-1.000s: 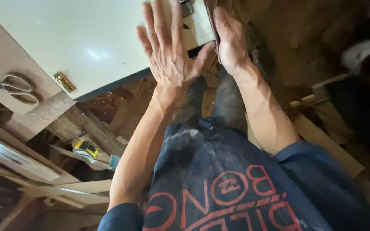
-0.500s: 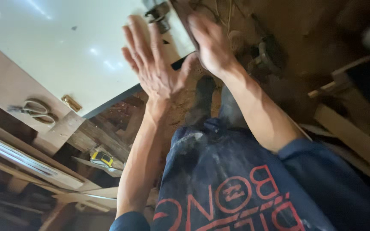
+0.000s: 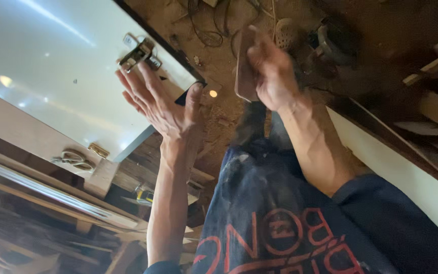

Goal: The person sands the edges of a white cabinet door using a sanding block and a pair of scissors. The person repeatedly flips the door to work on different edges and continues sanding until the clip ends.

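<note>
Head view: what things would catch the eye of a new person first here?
The big glossy white panel fills the upper left, with a metal hinge near its corner. The left hand lies open against that corner, just below the hinge. At top centre, the right hand grips a small flat block, blurred, above the sawdust-covered floor.

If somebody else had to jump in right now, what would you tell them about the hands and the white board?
Left hand: open, fingers spread, palm pressed at the corner of the glossy white panel, just below the metal hinge fitted near the panel's edge.
Right hand: closed around a small flat block, held up in the air away from the panel.
Scissors lie on the wooden bench beside the panel.
Done: the hinge sits on the panel.
Left: cannot tell from this view; the block has not touched the panel.
</note>
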